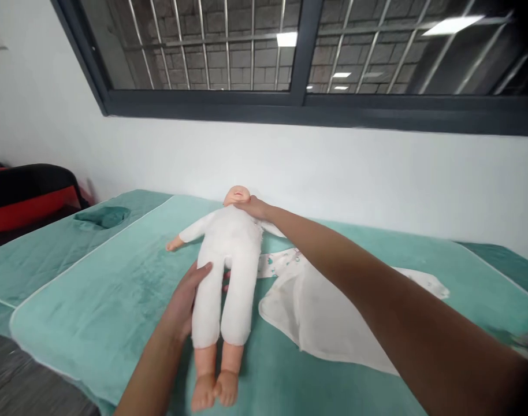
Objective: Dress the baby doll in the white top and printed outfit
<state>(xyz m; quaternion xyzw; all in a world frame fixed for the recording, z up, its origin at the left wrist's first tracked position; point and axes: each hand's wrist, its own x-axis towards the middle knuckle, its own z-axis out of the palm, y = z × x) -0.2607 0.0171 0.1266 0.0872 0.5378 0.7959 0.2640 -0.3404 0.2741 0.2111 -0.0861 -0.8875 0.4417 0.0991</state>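
A baby doll (231, 237) with a white cloth body and bare plastic feet lies face up, its head toward the wall. My left hand (193, 294) is wrapped round the doll's thigh on the left, thumb on top and fingertips showing between the legs. At the doll's neck and shoulder lies my right hand (254, 208); its fingers are closed round there, partly hidden behind the doll. To the right, partly under my right forearm, a small white baby garment (328, 318) with printed sleeves is spread out flat.
A green padded cover (116, 300) lies under everything, with a rumpled patch at the left. Beyond it rise a white wall (333, 173) and a dark-framed barred window (203, 104). A black and red object (34, 196) stands at the far left.
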